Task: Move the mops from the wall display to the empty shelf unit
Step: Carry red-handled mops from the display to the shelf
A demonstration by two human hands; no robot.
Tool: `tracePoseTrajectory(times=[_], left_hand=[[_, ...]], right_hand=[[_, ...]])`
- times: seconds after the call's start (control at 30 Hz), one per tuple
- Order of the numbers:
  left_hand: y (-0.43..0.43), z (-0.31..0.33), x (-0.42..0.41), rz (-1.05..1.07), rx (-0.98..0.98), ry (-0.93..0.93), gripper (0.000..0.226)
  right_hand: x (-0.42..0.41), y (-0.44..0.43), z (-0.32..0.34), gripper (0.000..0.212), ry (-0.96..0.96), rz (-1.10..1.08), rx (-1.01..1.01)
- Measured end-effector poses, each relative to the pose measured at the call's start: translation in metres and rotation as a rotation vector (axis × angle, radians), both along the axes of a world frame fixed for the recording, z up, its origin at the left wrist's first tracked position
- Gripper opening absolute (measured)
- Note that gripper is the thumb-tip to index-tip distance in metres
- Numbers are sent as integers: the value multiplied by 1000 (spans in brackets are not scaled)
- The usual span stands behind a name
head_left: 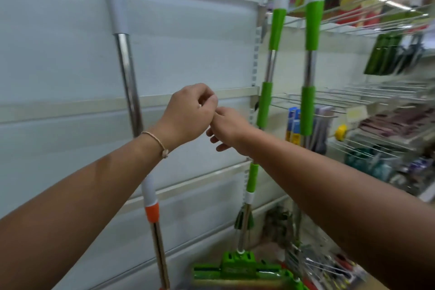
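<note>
Two bare forearms are reaching forward and meeting at centre: the left hand (188, 115), wearing a thin wrist cord (156, 142), is curling its fingers (207, 97) loosely into a near fist, holding nothing visible, while the right hand (229, 128) is touching it, fingers hanging slack and slightly apart, empty. Beyond, an orange-and-white mop (128, 73) with a chrome pole is leaning against the pale empty shelf unit (58, 54) on the left. Two green-handled mops (274, 28) are standing further right, beside wire racks (376, 99).

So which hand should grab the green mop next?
Probably the right hand. It is empty and hovers just beside the nearest green mop. The left hand, also empty, sits farther off, nearer the orange mop.
</note>
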State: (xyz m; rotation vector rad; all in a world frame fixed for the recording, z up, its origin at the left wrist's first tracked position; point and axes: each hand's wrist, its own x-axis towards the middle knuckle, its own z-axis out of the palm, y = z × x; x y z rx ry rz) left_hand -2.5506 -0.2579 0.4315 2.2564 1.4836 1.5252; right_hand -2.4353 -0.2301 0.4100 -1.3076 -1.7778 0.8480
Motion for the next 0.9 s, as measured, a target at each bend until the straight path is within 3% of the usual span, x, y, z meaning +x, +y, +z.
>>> tracePoseTrajectory(times=[0.23,0.43,0.77,0.9], left_hand=[[14,-2,98,-153,-67,-85,19],[22,-11,211,-286,-109,-86,16],[12,-14,407,-509,-193,-92,29],[15,-23,477,-574,-220,-73,16]], right_hand=[[124,-19,-4,65,-18,-184,119],[243,-30,-10,65,-56,-354,184],[431,-63,-5,61,0,-447,96],[501,-80,-9,67,-34,-534,99]])
